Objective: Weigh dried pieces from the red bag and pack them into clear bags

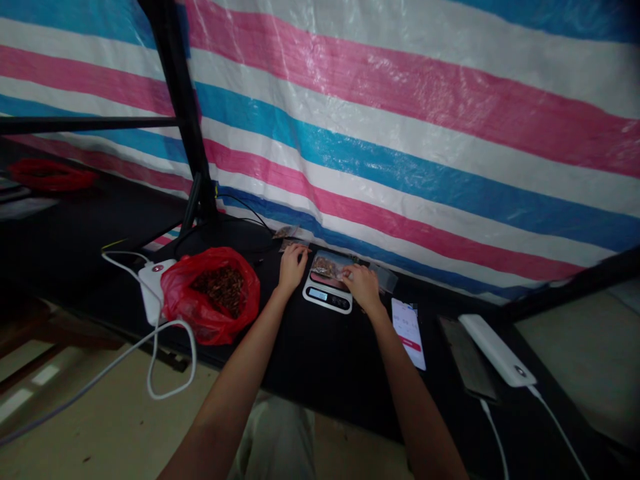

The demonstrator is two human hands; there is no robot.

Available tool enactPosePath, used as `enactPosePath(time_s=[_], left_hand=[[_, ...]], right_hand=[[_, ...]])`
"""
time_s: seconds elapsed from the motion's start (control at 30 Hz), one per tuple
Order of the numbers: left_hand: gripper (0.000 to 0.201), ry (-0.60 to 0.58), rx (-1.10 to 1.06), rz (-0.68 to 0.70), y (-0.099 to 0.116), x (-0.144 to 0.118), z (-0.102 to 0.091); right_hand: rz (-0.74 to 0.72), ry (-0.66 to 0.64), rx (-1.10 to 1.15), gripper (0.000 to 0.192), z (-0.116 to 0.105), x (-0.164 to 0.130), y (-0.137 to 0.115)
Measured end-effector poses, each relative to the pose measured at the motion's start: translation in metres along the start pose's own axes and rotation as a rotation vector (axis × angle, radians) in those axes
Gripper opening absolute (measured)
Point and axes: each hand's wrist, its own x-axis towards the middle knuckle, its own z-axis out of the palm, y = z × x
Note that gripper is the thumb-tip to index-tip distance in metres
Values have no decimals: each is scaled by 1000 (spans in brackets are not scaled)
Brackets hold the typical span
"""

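Note:
A small digital scale (327, 298) stands on the black table (310, 360), with a clear plastic bag of brown bits (327, 266) lying on its pan. My right hand (363, 285) rests on the right end of that bag, fingers pinching its edge. My left hand (293, 263) lies flat on the table just left of the scale, fingers spread over another small clear bag (290, 244). A red plastic bag (213, 293), open and full of dark brown pieces, sits to the left of my left arm.
A white device (150, 287) with a looping white cable lies left of the red bag. To the right are a phone with a lit screen (409, 331), a dark phone (467, 367) and a white power bank (497, 350). A striped tarp (400, 133) hangs behind.

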Motion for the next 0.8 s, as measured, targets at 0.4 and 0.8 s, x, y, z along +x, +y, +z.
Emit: enactPosePath(time_s=[0.4,0.8], left_hand=[[23,-2,-8,-15,0,1,-1],[23,5,5,-6,0,1,-1]], right_hand=[[50,51,148,14,-12,-14,19],[141,154,427,27,-14,-32,33]])
